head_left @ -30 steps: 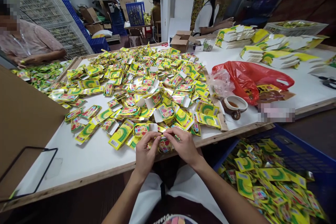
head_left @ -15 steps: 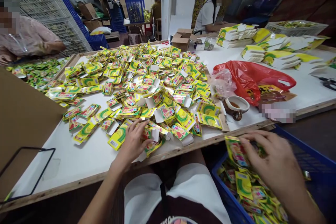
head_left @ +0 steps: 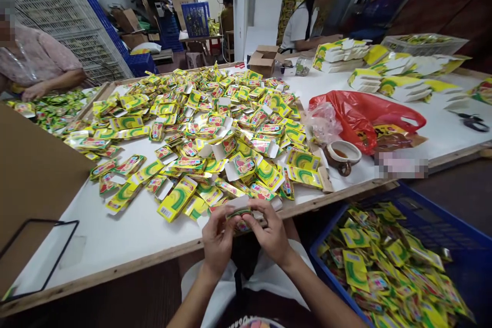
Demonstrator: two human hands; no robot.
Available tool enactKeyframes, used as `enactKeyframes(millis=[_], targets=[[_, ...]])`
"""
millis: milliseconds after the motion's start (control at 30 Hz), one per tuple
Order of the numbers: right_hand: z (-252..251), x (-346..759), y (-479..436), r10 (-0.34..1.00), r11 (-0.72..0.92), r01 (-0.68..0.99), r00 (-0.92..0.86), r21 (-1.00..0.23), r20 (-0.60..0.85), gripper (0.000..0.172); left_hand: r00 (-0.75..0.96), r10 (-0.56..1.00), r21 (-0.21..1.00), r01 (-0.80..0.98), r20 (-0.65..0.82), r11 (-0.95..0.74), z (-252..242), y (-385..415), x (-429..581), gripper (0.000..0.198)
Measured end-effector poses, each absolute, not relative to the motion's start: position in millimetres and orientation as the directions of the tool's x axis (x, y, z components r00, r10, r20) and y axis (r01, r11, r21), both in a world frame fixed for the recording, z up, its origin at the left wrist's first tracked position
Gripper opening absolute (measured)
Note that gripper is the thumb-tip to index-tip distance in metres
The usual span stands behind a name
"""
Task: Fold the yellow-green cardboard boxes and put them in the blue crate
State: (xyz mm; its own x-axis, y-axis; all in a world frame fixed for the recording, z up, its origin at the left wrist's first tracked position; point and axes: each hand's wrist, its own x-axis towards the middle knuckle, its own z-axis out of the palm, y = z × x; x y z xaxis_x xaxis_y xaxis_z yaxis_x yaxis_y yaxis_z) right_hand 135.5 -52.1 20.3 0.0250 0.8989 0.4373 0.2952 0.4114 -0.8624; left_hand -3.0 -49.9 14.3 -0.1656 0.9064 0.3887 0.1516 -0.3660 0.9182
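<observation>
My left hand (head_left: 217, 241) and my right hand (head_left: 272, 233) meet at the table's front edge, thumbs and fingers pinched round a small open carton (head_left: 241, 211). A white flap of it stands up between the fingertips. Fingers cover much of the carton, and I cannot make out whether a packet is inside it. Just beyond my hands spreads a heap of small yellow, green and red cartons (head_left: 200, 128), several with white flaps open. To my right, lower than the tabletop, a blue crate (head_left: 453, 246) holds many small yellow-green packets (head_left: 392, 261).
A brown mug (head_left: 342, 156) of dark liquid and a red plastic bag (head_left: 365, 113) lie right of the heap. Scissors (head_left: 473, 122) and stacked flat cartons (head_left: 403, 84) are farther right. A cardboard panel (head_left: 34, 164) stands at left. Co-workers sit around the table.
My right hand has come from above the blue crate with a packet to the table edge. My left hand has picked a carton from the heap and drawn it right and closer to me.
</observation>
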Motion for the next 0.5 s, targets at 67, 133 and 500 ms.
enactKeyframes(millis=[67, 133, 500], targets=[[18.1, 139.7, -46.0, 0.904, 0.416, 0.291, -0.029, -0.862, 0.427, 0.017, -0.07, 0.926, 0.917, 0.183, 0.371, -0.354, 8.6, -49.2, -4.5, 0.012], [25.0, 145.4, -41.8, 0.895, 0.445, 0.284, -0.108, -0.85, 0.433, 0.012, 0.043, 0.921, 0.893, 0.234, 0.387, -0.385, 10.1, -45.4, -11.0, 0.015], [35.1, 159.6, -39.4, 0.915, 0.395, 0.337, -0.058, -0.854, 0.4, 0.014, -0.081, 0.954, 0.957, 0.032, 0.29, -0.288, 17.1, -31.9, -2.1, 0.031]])
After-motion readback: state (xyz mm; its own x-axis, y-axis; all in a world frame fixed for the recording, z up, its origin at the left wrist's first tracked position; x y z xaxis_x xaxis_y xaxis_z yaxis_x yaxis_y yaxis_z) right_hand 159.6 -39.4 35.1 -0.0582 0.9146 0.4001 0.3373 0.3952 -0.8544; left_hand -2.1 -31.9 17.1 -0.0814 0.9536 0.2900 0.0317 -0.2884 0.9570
